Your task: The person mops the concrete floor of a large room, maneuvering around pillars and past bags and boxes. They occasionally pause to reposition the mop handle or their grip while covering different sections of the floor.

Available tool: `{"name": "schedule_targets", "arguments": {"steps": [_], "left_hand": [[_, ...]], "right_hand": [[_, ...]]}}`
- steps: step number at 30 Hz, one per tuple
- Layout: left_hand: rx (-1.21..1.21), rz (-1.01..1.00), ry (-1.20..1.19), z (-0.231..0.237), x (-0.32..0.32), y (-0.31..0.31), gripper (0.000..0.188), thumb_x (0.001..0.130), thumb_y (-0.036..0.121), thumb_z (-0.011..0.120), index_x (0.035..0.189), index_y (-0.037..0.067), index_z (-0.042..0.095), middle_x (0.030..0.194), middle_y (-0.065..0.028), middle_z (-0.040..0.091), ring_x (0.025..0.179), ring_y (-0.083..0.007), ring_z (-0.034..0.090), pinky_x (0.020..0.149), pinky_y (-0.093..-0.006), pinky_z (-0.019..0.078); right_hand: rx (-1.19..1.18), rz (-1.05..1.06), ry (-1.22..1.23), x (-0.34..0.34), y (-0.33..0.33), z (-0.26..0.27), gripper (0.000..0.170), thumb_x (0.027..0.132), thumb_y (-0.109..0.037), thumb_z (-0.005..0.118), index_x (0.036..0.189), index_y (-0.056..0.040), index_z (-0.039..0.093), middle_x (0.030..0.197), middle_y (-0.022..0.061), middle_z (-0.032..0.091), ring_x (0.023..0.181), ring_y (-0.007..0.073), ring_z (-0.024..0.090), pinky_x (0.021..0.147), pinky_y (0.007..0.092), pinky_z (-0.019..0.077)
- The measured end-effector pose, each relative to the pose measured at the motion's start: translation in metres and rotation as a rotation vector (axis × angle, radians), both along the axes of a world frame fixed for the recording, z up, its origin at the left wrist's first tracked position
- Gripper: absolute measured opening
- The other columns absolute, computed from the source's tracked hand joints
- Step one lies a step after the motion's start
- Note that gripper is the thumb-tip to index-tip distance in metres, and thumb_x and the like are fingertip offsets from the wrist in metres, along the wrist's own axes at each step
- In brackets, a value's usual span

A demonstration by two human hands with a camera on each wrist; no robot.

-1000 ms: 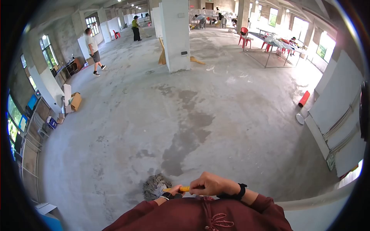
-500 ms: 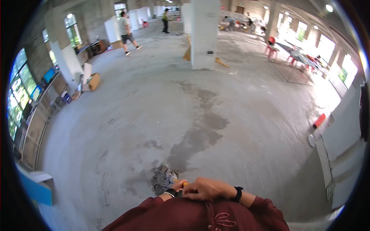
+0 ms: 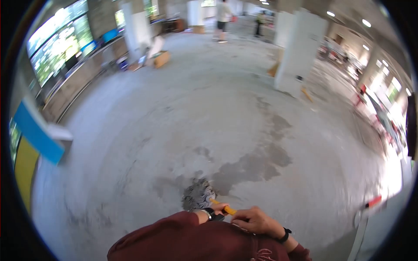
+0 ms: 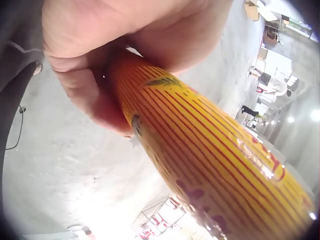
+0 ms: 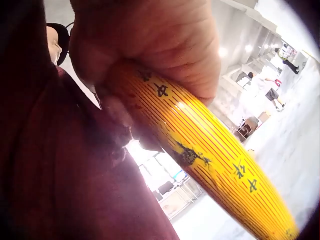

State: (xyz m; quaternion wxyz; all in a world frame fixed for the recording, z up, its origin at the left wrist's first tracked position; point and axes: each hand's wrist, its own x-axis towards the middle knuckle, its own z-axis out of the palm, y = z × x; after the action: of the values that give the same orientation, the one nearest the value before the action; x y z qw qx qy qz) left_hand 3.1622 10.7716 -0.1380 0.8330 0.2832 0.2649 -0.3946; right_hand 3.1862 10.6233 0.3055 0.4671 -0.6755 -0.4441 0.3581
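A grey string mop head point(image 3: 198, 194) lies on the concrete floor in front of the person. Its yellow handle point(image 3: 229, 210) slants back toward the body. The left hand point(image 3: 221, 208) grips the handle lower down, nearer the mop head. Higher up, close to the maroon top, the right hand point(image 3: 257, 221) is curled round it. In the left wrist view the left hand point(image 4: 120, 45) wraps the striped yellow shaft point(image 4: 200, 140). In the right wrist view the right hand point(image 5: 155, 45) holds the striped shaft point(image 5: 210, 150), which has dark characters on it.
Dark wet patches point(image 3: 257, 163) mark the floor. A white pillar point(image 3: 300, 52) stands ahead to the right, a blue panel point(image 3: 37, 132) at the left. A cardboard box point(image 3: 161, 59) is by the left wall. Two people stand far back; a red object point(image 3: 373, 201) lies at the right.
The head view has swung left, so the pillar and wet patches sit further right. Both hands still hold the handle, and the mop head appears further right in view.
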Motion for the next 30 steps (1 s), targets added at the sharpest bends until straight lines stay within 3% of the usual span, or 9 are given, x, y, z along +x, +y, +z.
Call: {"name": "schedule_targets", "arguments": {"steps": [1, 4, 8, 10, 16, 19, 20, 24, 30], "left_hand": [[0.022, -0.012, 0.024, 0.011, 0.0, 0.011, 0.024, 0.082, 0.029, 0.055, 0.088, 0.006, 0.058, 0.083, -0.0084, 0.062, 0.076, -0.021, 0.06, 0.072, -0.0364, 0.0487], [-0.175, 0.061, 0.043, -0.021, 0.006, 0.025, 0.021, 0.079, 0.026, 0.056, 0.082, 0.005, 0.058, 0.076, -0.0093, 0.062, 0.069, -0.0233, 0.06, 0.069, -0.0383, 0.0495], [-0.151, 0.127, 0.067, -0.003, 0.005, 0.047, 0.017, 0.079, 0.022, 0.056, 0.078, 0.006, 0.058, 0.074, -0.0095, 0.062, 0.066, -0.0232, 0.06, 0.066, -0.0373, 0.0498], [-0.091, 0.215, 0.055, 0.031, -0.002, 0.056, 0.017, 0.074, 0.026, 0.059, 0.072, 0.01, 0.054, 0.064, -0.0024, 0.054, 0.054, -0.0153, 0.053, 0.049, -0.0261, 0.0461], [-0.096, 0.367, 0.057, 0.032, -0.016, 0.08, 0.018, 0.074, 0.027, 0.06, 0.073, 0.01, 0.055, 0.065, -0.002, 0.057, 0.054, -0.0148, 0.054, 0.051, -0.0269, 0.0465], [-0.794, 0.295, -0.499, 0.059, -0.025, 0.101, 0.024, 0.09, 0.017, 0.048, 0.108, 0.001, 0.052, 0.106, -0.01, 0.056, 0.095, -0.0182, 0.055, 0.083, -0.0303, 0.0457], [-0.848, 0.261, -0.539, 0.062, -0.025, 0.106, 0.022, 0.089, 0.019, 0.049, 0.103, 0.002, 0.052, 0.1, -0.0088, 0.056, 0.089, -0.0174, 0.055, 0.077, -0.0295, 0.0449], [-0.186, 0.22, -0.217, -0.014, 0.0, 0.09, 0.019, 0.083, 0.026, 0.051, 0.084, 0.008, 0.055, 0.076, -0.0038, 0.057, 0.065, -0.0143, 0.054, 0.056, -0.0263, 0.0418], [-0.064, 0.18, -0.196, -0.025, 0.008, 0.089, 0.021, 0.081, 0.029, 0.052, 0.073, 0.01, 0.057, 0.062, -0.0019, 0.056, 0.051, -0.0128, 0.053, 0.045, -0.025, 0.0393]], "right_hand": [[-0.029, -0.051, -0.014, 0.002, 0.011, 0.0, 0.011, 0.081, -0.011, 0.057, 0.086, -0.0034, 0.063, 0.056, 0.0065, 0.055, 0.046, 0.0113, 0.047, 0.046, 0.0264, 0.0371], [-0.18, -0.048, 0.017, 0.007, 0.046, 0.021, 0.01, 0.08, -0.01, 0.057, 0.082, -0.003, 0.065, 0.054, 0.0055, 0.055, 0.045, 0.0088, 0.046, 0.045, 0.0247, 0.0366], [-0.236, -0.013, 0.026, 0.01, 0.083, 0.021, 0.012, 0.08, -0.01, 0.056, 0.084, -0.0024, 0.064, 0.059, 0.0061, 0.058, 0.049, 0.0072, 0.048, 0.046, 0.0229, 0.0381], [-0.209, -0.005, 0.007, 0.005, 0.104, 0.034, 0.012, 0.08, -0.01, 0.056, 0.085, -0.0023, 0.064, 0.06, 0.0061, 0.059, 0.049, 0.0072, 0.048, 0.046, 0.0232, 0.0382], [-0.185, 0.046, -0.026, 0.0, 0.141, 0.043, 0.012, 0.081, -0.011, 0.057, 0.086, -0.0024, 0.064, 0.06, 0.0053, 0.059, 0.049, 0.0076, 0.048, 0.046, 0.0233, 0.0381], [-0.164, 0.116, -0.041, 0.002, 0.152, 0.041, 0.012, 0.081, -0.011, 0.058, 0.087, -0.0028, 0.064, 0.06, 0.0055, 0.059, 0.049, 0.0077, 0.048, 0.047, 0.0231, 0.0379], [-0.165, 0.146, -0.029, 0.002, 0.155, 0.039, 0.011, 0.081, -0.01, 0.058, 0.087, -0.0031, 0.064, 0.06, 0.0057, 0.059, 0.049, 0.0079, 0.047, 0.047, 0.023, 0.0379], [-0.115, 0.189, -0.066, 0.008, 0.16, 0.022, 0.011, 0.082, -0.009, 0.057, 0.088, -0.0031, 0.064, 0.061, 0.0059, 0.059, 0.05, 0.0083, 0.048, 0.048, 0.0232, 0.0384], [-0.081, 0.235, -0.029, 0.011, 0.164, 0.027, 0.011, 0.082, -0.009, 0.057, 0.088, -0.0025, 0.063, 0.062, 0.0055, 0.06, 0.051, 0.0071, 0.048, 0.047, 0.0228, 0.0381]]}}
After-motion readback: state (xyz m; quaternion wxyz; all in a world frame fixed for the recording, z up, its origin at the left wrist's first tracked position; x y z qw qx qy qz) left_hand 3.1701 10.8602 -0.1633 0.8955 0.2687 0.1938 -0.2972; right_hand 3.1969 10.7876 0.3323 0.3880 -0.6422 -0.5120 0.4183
